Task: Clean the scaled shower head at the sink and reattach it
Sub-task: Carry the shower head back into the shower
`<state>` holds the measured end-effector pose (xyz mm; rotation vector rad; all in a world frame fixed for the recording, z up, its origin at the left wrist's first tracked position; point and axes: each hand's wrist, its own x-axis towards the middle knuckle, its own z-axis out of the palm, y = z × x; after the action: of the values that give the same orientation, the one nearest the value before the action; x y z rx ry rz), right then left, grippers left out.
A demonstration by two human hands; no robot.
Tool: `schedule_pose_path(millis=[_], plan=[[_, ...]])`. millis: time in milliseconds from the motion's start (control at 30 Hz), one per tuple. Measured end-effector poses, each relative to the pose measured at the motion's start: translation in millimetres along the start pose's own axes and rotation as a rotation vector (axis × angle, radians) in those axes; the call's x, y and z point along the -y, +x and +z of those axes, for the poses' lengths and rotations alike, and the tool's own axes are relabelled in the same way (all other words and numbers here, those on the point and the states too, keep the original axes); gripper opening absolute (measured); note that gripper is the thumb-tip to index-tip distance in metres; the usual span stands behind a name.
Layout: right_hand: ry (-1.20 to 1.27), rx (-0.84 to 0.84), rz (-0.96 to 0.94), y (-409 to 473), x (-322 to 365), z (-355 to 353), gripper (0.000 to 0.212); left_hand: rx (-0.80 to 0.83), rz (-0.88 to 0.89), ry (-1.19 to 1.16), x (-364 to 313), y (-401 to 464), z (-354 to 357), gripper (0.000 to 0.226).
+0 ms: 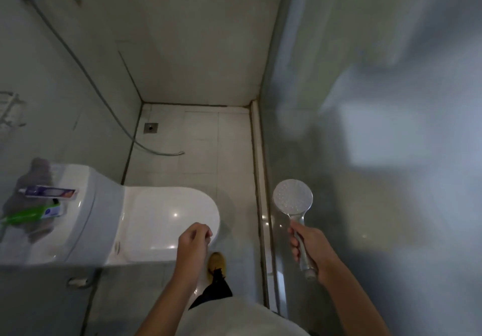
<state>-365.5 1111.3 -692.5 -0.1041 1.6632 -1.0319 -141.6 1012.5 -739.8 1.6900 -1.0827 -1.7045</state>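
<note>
My right hand (309,244) grips the handle of the chrome shower head (292,197), whose round spray face points up and toward me, beside the glass partition. The head is detached from its hose. The grey shower hose (86,73) hangs down the left wall, and its free end (180,153) lies on the tiled floor near the corner. My left hand (194,238) hovers over the front of the toilet lid with its fingers curled in and nothing in it.
A white toilet (156,221) fills the lower left, with toothpaste tubes (49,192) on its cistern. A floor drain (150,127) sits in the far corner. A frosted glass partition (365,127) stands on the right, a wire rack (10,111) on the left wall.
</note>
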Motion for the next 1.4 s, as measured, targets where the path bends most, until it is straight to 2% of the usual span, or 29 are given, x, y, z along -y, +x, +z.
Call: schedule_pose_path(millis=[167, 400, 600, 800, 900, 1067, 1233, 1400], plan=[[0.066, 0.013, 0.014, 42.0, 45.8, 17.0, 0.027, -0.011, 0.015, -0.018, -50.8, 48.1, 5.0, 0.025], [0.135, 0.04, 0.078, 109.3, 98.7, 35.4, 0.026, -0.049, -0.03, -0.057, -86.2, 98.9, 23.0, 0.021], [0.061, 0.044, 0.129, 183.0, 162.7, 44.5, 0.025, -0.098, -0.077, -0.069, -121.8, 165.6, 54.6, 0.021], [-0.087, 0.045, 0.105, 276.0, 248.7, 70.4, 0.024, -0.152, -0.12, -0.127, -161.7, 237.8, 89.8, 0.027], [-0.128, 0.074, 0.131, 317.2, 275.2, 88.5, 0.028, -0.17, -0.096, -0.131, -182.3, 267.4, 103.6, 0.031], [-0.164, 0.121, 0.19, 374.9, 301.3, 116.7, 0.018, -0.216, -0.074, -0.085, -207.1, 313.0, 104.0, 0.027], [-0.219, 0.174, 0.232, 428.5, 333.4, 145.0, 0.02, -0.298, -0.143, -0.126, -227.6, 382.0, 98.1, 0.025], [-0.241, 0.146, 0.305, 504.4, 365.9, 198.9, 0.025, -0.305, -0.214, -0.076, -241.6, 483.1, 83.6, 0.023]])
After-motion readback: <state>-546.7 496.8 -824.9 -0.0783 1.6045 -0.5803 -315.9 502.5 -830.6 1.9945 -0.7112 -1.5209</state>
